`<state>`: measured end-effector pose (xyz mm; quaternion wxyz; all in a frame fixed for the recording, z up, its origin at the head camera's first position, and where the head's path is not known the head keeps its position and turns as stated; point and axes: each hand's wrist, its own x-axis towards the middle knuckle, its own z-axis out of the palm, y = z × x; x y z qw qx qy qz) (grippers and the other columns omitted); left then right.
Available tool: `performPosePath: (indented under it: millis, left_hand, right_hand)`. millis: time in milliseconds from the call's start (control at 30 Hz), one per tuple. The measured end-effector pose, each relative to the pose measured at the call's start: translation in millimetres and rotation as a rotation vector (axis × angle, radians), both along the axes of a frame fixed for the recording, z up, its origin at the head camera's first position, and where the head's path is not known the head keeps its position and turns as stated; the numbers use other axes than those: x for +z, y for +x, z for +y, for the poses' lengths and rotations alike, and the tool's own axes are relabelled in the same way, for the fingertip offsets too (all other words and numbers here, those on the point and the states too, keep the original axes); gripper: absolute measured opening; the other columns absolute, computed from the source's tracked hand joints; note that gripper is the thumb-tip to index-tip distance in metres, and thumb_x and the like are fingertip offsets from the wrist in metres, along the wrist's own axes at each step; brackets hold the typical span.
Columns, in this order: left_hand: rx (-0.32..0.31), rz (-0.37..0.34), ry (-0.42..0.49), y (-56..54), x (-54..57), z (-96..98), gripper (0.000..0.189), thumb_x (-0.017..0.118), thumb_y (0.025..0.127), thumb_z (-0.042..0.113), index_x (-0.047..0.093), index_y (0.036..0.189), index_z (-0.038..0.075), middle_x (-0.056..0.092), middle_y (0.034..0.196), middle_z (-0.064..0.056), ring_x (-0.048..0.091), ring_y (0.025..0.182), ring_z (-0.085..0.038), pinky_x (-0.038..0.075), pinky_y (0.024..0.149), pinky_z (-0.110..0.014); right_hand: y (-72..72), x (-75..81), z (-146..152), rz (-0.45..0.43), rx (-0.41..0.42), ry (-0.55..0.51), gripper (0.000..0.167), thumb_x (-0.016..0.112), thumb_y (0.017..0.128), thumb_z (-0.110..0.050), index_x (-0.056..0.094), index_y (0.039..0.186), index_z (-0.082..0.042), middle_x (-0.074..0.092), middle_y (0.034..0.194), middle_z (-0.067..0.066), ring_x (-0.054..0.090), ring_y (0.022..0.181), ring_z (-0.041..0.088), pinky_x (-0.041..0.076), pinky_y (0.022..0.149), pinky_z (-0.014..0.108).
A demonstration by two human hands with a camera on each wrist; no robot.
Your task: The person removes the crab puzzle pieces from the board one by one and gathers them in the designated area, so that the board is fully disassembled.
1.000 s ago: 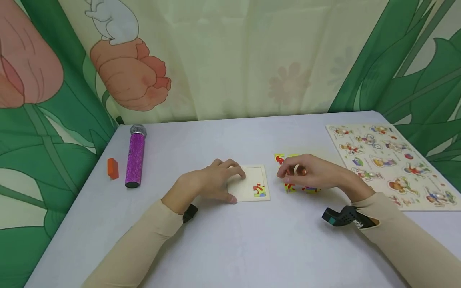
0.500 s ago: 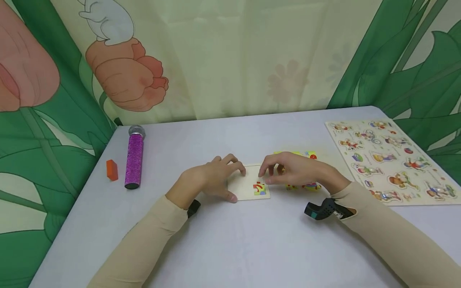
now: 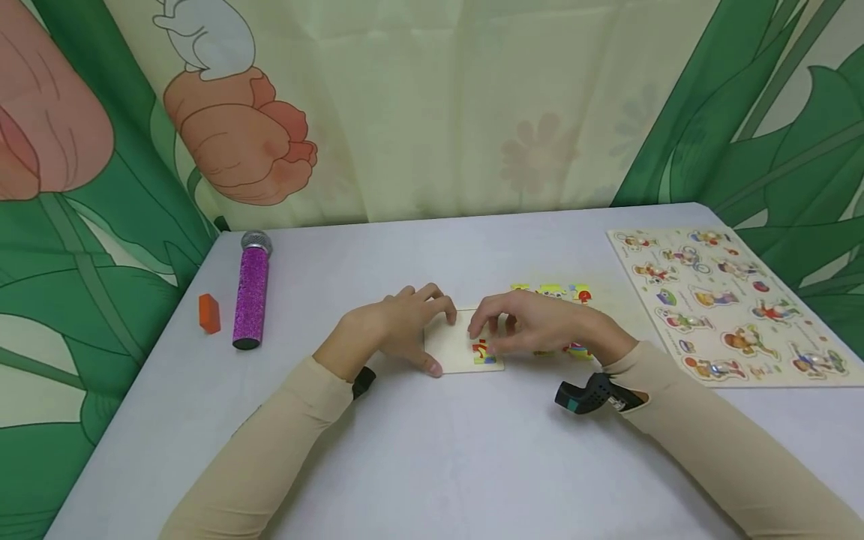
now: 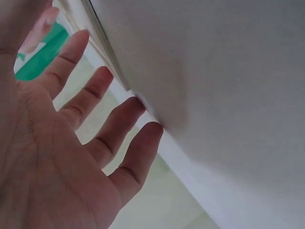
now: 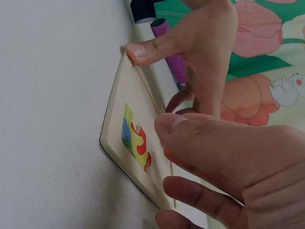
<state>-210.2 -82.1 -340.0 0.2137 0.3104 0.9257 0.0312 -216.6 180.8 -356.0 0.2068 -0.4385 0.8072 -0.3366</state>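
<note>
A small pale wooden puzzle board [image 3: 445, 349] lies flat on the table, with a yellow, red and blue puzzle piece [image 3: 483, 352] in its lower right corner. My left hand [image 3: 405, 330] spans the board's left side. Its thumb [image 5: 138, 51] rests on a corner and its other fingers [image 4: 97, 86], only slightly bent, lie along the edge. Over the board's right side is my right hand [image 3: 540, 324], fingers bent, thumb and index tip close together beside that piece. Whether anything sits between those tips is hidden. More puzzle pieces [image 3: 552, 289] lie behind and under the right hand.
A purple glitter microphone [image 3: 251, 292] and an orange block [image 3: 209, 313] stand at the left of the table. A large pale board with picture figures [image 3: 729, 307] lies at the right. A printed curtain [image 3: 439, 112] hangs behind the table.
My right hand has moved left from above the loose puzzle pieces to the right side of the puzzle board. My left hand has stayed at the board's left edge.
</note>
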Motion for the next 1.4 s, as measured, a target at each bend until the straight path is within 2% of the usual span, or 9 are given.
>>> performPosePath:
  millis: [200,367,533,933,1133,1400]
  left_hand:
    - [-0.033,0.030,0.027,-3.3,-3.7,-2.8,0.079,0.084,0.074,0.064,0.046,0.135,0.031,0.039,0.147,0.004,0.048,0.119,-0.024,0.044,0.096,-0.051]
    - [-0.013,0.032,0.021,-4.2,-3.8,-3.5,0.080,0.085,0.073,0.065,0.045,0.134,0.030,0.038,0.147,0.003,0.047,0.121,-0.023,0.043,0.095,-0.049]
    - [0.004,0.017,0.004,-3.1,-1.4,-1.0,0.080,0.086,0.073,0.063,0.044,0.134,0.030,0.036,0.148,0.001,0.047,0.123,-0.025,0.043,0.097,-0.051]
    - [-0.004,0.036,-0.017,-4.1,-3.5,-0.7,0.082,0.084,0.073,0.067,0.043,0.134,0.031,0.037,0.148,0.001,0.047,0.121,-0.024,0.044,0.096,-0.050]
    - [-0.012,0.041,-0.019,-5.1,-4.2,0.2,0.081,0.084,0.072,0.067,0.044,0.132,0.031,0.037,0.146,0.001,0.048,0.119,-0.023,0.044,0.093,-0.047]
    - [-0.006,0.035,-0.025,-3.3,-3.0,-0.2,0.082,0.083,0.073,0.067,0.044,0.135,0.032,0.036,0.149,0.001,0.047,0.121,-0.022,0.042,0.094,-0.046]
  right_hand:
    - [-0.4,-4.8,-3,-0.005,0.015,0.023,0.023,0.078,0.093,-0.018,0.072,0.115,-0.019,0.070,0.111,-0.006,0.063,0.097,0.019,0.054,0.082,0.037]
    - [0.8,-4.6,-7,0.015,0.006,0.051,0.022,0.080,0.092,-0.021,0.072,0.113,-0.022,0.069,0.107,-0.008,0.061,0.098,0.019,0.054,0.083,0.037]
    - [2.0,-4.1,-10,-0.008,0.000,0.063,0.022,0.081,0.091,-0.021,0.073,0.111,-0.022,0.069,0.106,-0.006,0.061,0.096,0.019,0.052,0.083,0.036]
    - [3.3,-2.2,-13,0.020,0.000,0.122,0.026,0.084,0.088,-0.023,0.075,0.113,-0.026,0.063,0.107,-0.008,0.059,0.094,0.016,0.051,0.081,0.033]
    - [5.6,-3.3,-12,0.001,0.000,0.105,0.020,0.084,0.087,-0.020,0.075,0.104,-0.025,0.062,0.108,-0.009,0.058,0.096,0.016,0.051,0.086,0.034]
    - [7.3,-5.7,-8,-0.007,-0.010,0.063,0.025,0.082,0.088,-0.015,0.071,0.109,-0.023,0.067,0.104,-0.010,0.062,0.093,0.017,0.053,0.087,0.034]
